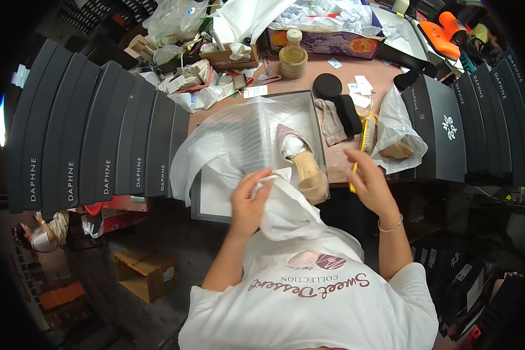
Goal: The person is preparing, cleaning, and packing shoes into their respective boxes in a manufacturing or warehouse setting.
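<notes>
My left hand pinches a thin white cloth-like bag between thumb and fingers, and it hangs down against my shirt. To its right, my right hand is raised with fingers apart and holds nothing, close to a yellow-handled brush. A beige shoe with a patterned pointed toe and white stuffing lies in an open grey shoe box, its heel end toward me. Translucent striped wrapping paper spills over the box's left side. Another white bag on the right has a beige shoe partly showing inside.
Rows of dark shoe boxes stand upright at left and right. Behind are a jar with a pale lid, a black round pad and a purple carton of crumpled paper. A cardboard box sits on the floor.
</notes>
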`<action>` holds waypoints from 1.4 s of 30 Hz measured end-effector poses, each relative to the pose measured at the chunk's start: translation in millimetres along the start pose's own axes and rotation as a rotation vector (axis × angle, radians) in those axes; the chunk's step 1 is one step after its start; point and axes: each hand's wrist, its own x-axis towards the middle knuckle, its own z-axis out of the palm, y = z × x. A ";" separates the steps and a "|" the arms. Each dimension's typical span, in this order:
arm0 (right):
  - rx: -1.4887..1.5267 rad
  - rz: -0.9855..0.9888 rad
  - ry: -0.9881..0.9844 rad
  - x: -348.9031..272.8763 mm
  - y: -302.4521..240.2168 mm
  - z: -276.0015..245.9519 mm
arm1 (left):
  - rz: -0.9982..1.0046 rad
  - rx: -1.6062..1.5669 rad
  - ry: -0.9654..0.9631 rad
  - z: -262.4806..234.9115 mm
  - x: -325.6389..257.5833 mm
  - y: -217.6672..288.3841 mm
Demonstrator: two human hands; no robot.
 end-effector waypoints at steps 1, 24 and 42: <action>0.024 -0.022 -0.035 1.4 2.2 6.5 | 0.062 0.124 -0.024 -18.0 -1.7 7.4; 1.059 -0.100 -0.152 -41.7 -48.6 -18.3 | 0.501 0.684 0.319 -92.5 115.7 37.2; 1.975 0.372 0.024 -4.5 -34.2 40.1 | 0.671 0.599 0.195 -20.4 66.6 68.7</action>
